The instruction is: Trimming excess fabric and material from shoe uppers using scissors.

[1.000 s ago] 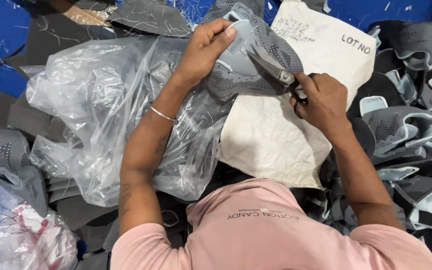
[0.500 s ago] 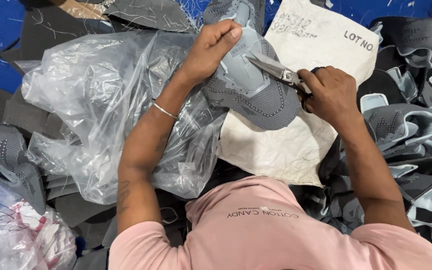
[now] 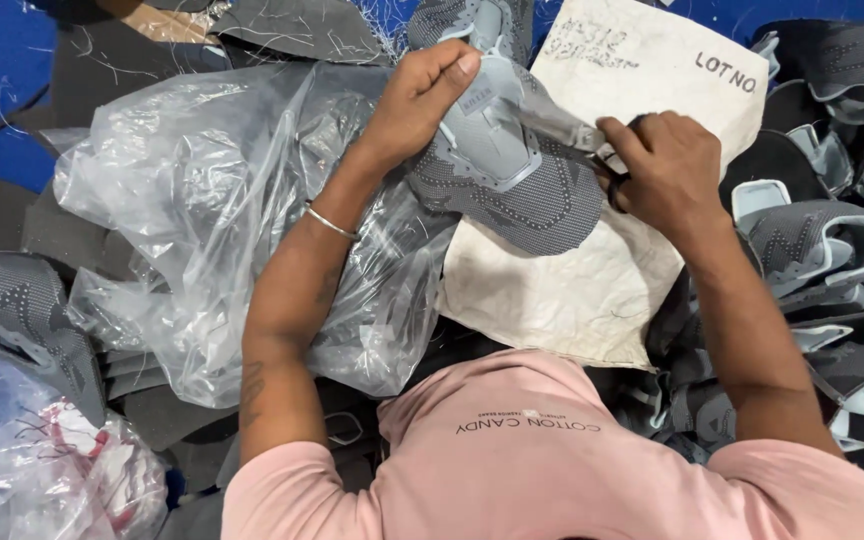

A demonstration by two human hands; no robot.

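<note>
My left hand (image 3: 422,95) grips the upper edge of a grey knitted shoe upper (image 3: 512,175) with a light grey lining, held over my lap. My right hand (image 3: 662,170) is closed on a pair of small scissors (image 3: 592,150), whose blades sit at the right edge of the shoe upper. A thin metal bangle (image 3: 330,222) circles my left wrist. My pink shirt (image 3: 552,460) fills the bottom of the view.
A white woven sack (image 3: 592,280) lies under the shoe upper. A crumpled clear plastic bag (image 3: 202,200) sits at left. Several more grey shoe uppers (image 3: 812,240) pile up at right, and another (image 3: 22,310) lies at far left. Blue surface (image 3: 2,60) shows behind.
The shoe upper has been turned and lowered, showing more of its dotted grey side. My right hand with the scissors has moved in closer to its right edge.
</note>
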